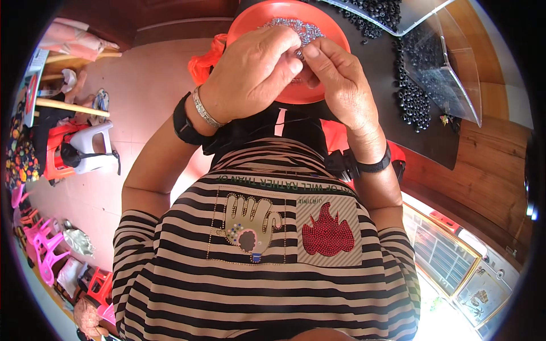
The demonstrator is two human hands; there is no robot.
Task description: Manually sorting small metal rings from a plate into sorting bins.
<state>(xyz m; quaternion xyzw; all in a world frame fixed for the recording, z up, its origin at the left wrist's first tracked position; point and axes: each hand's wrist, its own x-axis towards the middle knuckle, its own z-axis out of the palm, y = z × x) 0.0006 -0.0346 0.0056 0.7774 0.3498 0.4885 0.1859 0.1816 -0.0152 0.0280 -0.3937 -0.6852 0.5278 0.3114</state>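
A round orange-red bowl [332,27] holds a heap of small silvery beads [307,30]. My left hand [253,73] is over the bowl's left side, fingers bent inward and thumb pressed toward them. From the other side my right hand [342,79] meets it, thumb and forefinger pinched together. The fingertips of both hands nearly touch above the beads. Whatever lies between them is too small and too covered by the fingers to name. A silver bracelet and a black band circle my left wrist; another black band is on my right.
On the dark tabletop [380,79] to the right, black beads [412,102] spill around clear plastic boxes [454,85]. Beside the bowl's left edge hangs a red plastic bag [200,68]. Red and white stools [94,149] and pink chairs [44,244] stand on the floor at left.
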